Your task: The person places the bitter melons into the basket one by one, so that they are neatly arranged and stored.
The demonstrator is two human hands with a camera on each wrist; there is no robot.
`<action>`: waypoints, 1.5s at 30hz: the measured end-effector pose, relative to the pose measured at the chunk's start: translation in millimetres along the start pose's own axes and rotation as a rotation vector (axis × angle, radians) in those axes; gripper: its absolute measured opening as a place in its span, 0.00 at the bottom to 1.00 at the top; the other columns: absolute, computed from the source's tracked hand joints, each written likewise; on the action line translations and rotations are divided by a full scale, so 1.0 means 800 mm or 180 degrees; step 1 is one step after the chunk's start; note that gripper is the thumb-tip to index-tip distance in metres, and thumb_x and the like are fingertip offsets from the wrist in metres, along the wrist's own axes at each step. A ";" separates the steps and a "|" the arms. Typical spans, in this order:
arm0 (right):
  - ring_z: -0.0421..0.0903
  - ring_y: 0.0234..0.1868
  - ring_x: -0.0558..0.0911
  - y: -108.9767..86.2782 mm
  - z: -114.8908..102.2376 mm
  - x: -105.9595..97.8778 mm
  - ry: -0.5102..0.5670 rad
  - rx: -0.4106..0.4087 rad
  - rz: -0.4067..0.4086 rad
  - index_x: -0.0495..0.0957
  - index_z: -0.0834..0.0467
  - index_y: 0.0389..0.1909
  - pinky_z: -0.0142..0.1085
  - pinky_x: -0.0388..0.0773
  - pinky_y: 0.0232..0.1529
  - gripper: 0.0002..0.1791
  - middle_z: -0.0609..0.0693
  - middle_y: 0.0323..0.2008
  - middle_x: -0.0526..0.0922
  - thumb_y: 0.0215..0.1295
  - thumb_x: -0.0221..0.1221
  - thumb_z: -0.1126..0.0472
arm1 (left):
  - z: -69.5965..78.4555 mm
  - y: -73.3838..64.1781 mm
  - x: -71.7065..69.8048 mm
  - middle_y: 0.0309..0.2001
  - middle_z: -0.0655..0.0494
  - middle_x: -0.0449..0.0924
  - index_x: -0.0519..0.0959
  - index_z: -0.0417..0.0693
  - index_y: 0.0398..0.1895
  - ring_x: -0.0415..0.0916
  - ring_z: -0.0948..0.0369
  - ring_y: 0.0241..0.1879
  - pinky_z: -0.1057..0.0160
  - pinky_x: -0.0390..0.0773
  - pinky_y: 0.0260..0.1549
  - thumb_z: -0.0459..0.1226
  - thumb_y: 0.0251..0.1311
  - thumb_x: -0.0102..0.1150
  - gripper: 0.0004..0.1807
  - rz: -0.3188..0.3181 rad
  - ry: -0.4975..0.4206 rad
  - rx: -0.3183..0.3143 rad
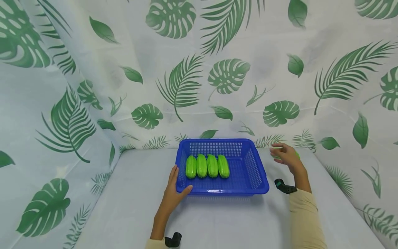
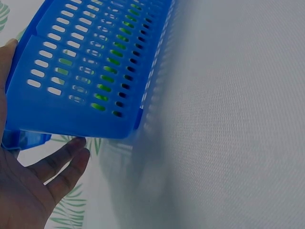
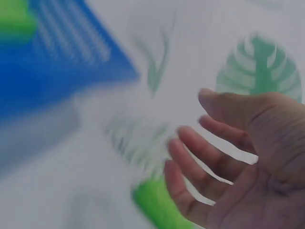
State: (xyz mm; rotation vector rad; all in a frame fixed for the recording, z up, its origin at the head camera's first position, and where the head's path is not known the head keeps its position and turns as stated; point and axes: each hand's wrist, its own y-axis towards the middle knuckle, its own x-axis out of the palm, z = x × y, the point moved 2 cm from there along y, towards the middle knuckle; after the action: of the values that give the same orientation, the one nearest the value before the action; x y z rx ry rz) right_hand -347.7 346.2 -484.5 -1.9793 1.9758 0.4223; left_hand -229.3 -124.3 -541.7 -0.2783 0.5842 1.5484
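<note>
In the head view, a blue plastic basket (image 1: 245,173) holds several bright green, cucumber-shaped vegetables (image 1: 201,166), lying side by side in its left half. My left hand (image 1: 172,193) rests at the basket's front left corner, thumb by the front rim and fingers along the left side. The left wrist view shows the slotted wall (image 2: 71,109) above its nearly straight fingers. To the right of the basket, my right hand (image 1: 287,157) is raised with loosely bent fingers and an empty palm. Partly hidden behind it is another green vegetable (image 3: 159,202), on the table.
A white surface (image 1: 130,207) lies under the basket. White cloth with green leaf prints (image 1: 236,114) hangs behind and along both sides. Each wrist wears a black band with a small device (image 1: 284,186).
</note>
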 end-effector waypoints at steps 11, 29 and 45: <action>0.73 0.74 0.42 -0.030 0.085 -0.028 -0.0455 0.1017 0.0896 0.36 0.63 0.77 0.66 0.50 0.71 0.49 0.74 0.74 0.35 0.67 0.58 0.56 | 0.003 0.002 -0.003 0.79 0.65 0.36 0.45 0.54 0.79 0.40 0.50 0.78 0.40 0.53 0.71 0.56 0.59 0.62 0.52 0.0013 -0.0015 0.0031; 0.82 0.69 0.34 0.006 0.093 -0.039 -0.1374 0.0734 0.0225 0.27 0.70 0.74 0.73 0.41 0.67 0.59 0.77 0.71 0.21 0.60 0.63 0.59 | 0.005 0.007 0.000 0.80 0.63 0.37 0.45 0.51 0.79 0.39 0.49 0.78 0.39 0.53 0.71 0.55 0.58 0.63 0.52 -0.0027 -0.0029 0.0026; 0.79 0.63 0.48 0.024 0.080 -0.038 -0.1891 0.0868 0.0295 0.41 0.73 0.72 0.71 0.59 0.59 0.52 0.85 0.62 0.46 0.58 0.62 0.56 | 0.000 0.000 0.003 0.80 0.64 0.37 0.45 0.54 0.79 0.39 0.50 0.78 0.40 0.52 0.71 0.51 0.59 0.64 0.51 -0.0002 -0.0025 0.0007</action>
State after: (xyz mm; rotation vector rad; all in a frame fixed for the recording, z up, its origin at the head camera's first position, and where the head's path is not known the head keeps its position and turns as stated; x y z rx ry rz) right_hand -366.4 400.4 -530.3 -1.3908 1.6395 0.6371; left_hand -229.8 -122.3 -542.6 -0.2706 0.5794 1.5474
